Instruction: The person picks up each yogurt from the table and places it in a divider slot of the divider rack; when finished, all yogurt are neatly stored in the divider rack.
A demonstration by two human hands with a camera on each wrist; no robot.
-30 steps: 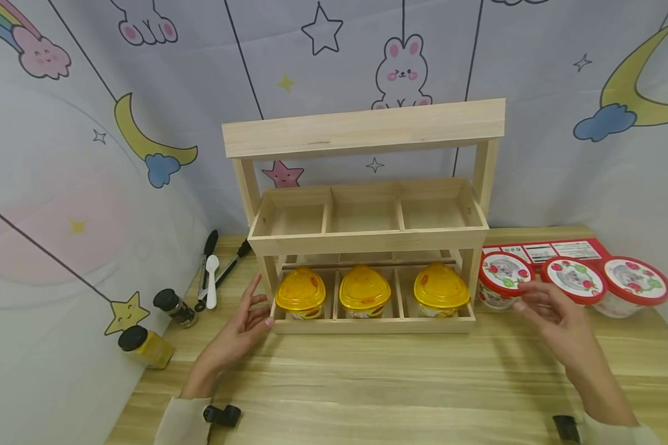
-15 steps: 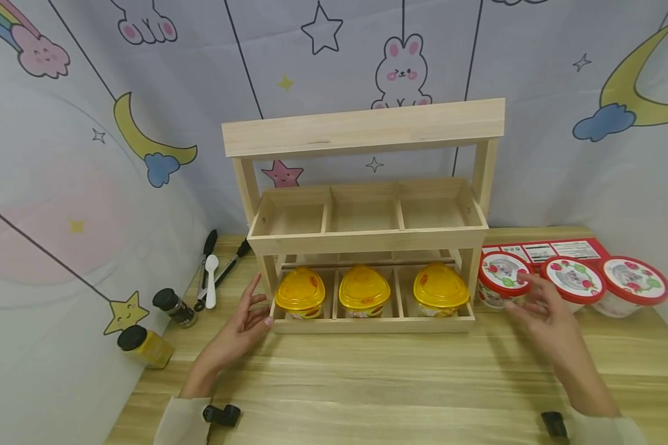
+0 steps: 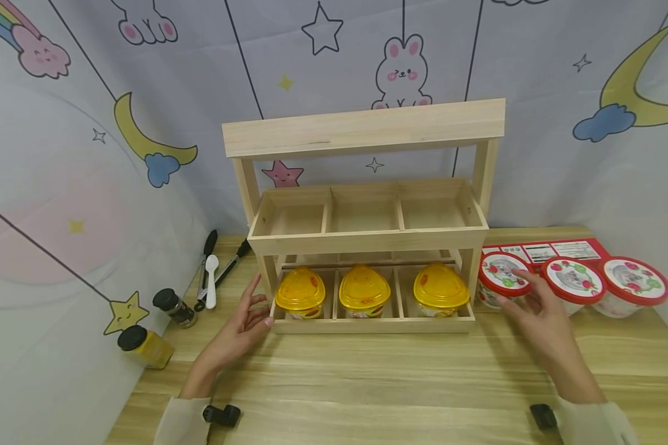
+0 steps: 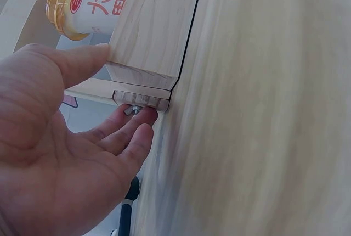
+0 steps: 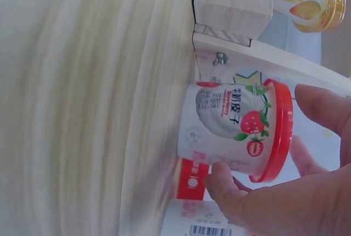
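Note:
My left hand (image 3: 238,334) rests at the lower left corner of a two-tier wooden shelf (image 3: 367,240). In the left wrist view, the thumb touches the lower tray's front corner (image 4: 148,55), and the fingers lie by a bolt (image 4: 133,110) on the side. My right hand (image 3: 545,327) is spread around the leftmost white tub (image 5: 230,131), which has a red lid (image 3: 505,273) and strawberry print. One finger (image 5: 222,178) is against or very near the tub's wall; the lid's edge is close to the others. Firm contact cannot be told.
Three yellow-lidded cups, including the middle one (image 3: 364,287), fill the lower tier. Two more red-lidded tubs (image 3: 573,278) stand at right before a red box (image 3: 579,249). At left are two black-capped jars (image 3: 175,308), a white spoon (image 3: 211,281) and black-handled tools (image 3: 234,266).
My right hand has moved left and slightly down around the leftmost strawberry tub. The left hand and the shelf stay where they were.

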